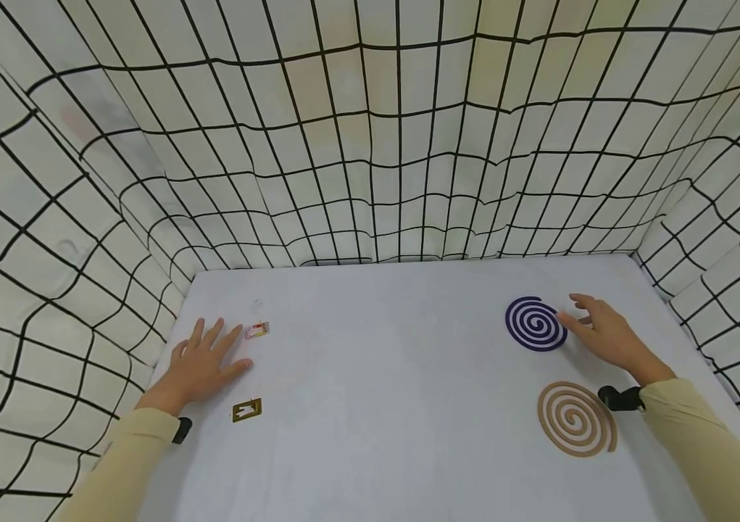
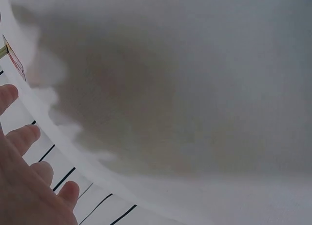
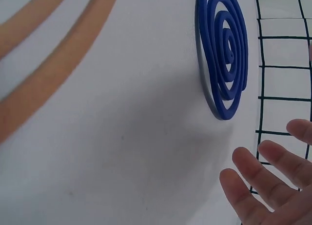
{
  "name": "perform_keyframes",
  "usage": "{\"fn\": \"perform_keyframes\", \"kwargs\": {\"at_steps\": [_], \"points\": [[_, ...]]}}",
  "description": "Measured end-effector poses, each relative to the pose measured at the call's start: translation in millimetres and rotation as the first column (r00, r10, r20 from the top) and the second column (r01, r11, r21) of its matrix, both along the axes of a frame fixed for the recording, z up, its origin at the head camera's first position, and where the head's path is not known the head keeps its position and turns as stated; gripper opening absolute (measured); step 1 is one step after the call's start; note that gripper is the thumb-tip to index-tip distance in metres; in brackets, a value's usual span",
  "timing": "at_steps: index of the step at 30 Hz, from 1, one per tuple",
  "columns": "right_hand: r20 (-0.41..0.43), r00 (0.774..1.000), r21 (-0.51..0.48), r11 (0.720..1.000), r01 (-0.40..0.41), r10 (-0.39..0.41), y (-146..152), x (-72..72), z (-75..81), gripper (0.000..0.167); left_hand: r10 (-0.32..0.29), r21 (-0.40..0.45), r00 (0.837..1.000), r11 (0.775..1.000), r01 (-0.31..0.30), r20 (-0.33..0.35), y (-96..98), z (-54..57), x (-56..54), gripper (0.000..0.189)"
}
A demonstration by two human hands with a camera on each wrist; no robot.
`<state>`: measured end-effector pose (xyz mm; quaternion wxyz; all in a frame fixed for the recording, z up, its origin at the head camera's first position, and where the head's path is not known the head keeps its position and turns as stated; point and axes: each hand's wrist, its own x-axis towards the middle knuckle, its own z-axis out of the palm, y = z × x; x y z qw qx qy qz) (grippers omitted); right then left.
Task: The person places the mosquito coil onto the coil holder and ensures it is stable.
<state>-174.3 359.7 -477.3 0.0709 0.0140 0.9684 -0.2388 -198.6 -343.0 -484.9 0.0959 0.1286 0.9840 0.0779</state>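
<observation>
On the right of the white table lies a dark blue spiral coil point(image 1: 535, 324), shaped like a mosquito coil. My right hand point(image 1: 607, 337) is right beside it with fingers loosely bent, holding nothing; the thumb tip overlaps the coil's edge in the head view. From the right wrist, the fingers point(image 3: 236, 183) show a gap to the blue coil point(image 3: 225, 54). A tan spiral coil point(image 1: 572, 419) lies nearer, below the right wrist. At the left, my left hand point(image 1: 203, 366) spreads its fingers over the table, nothing held. Close to its fingertips lies a small red-and-white printed piece point(image 1: 256, 330).
A small gold rectangular plate point(image 1: 247, 410) with a pale cut-out lies nearer, right of the left wrist. Black netting point(image 1: 370, 138) over white walls encloses the back and both sides of the white table point(image 1: 396, 377). Each wrist wears a black device point(image 1: 620, 398).
</observation>
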Motion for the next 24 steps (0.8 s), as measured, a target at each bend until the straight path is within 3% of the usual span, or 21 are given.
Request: {"fn": "perform_keyframes", "kwargs": {"at_steps": [13, 24], "points": [[0.111, 0.992, -0.064, 0.995, 0.073, -0.065, -3.1, -9.2, -8.1, 0.088, -0.018, -0.02, 1.0, 1.0, 0.019, 0.006, 3.7, -8.9, -1.6, 0.082], [0.118, 0.991, -0.044, 0.997, 0.067, -0.061, -6.8, -12.5, -14.7, 0.089, -0.035, -0.018, 0.999, 0.999, 0.035, -0.014, 10.5, -7.9, -0.8, 0.079]]}}
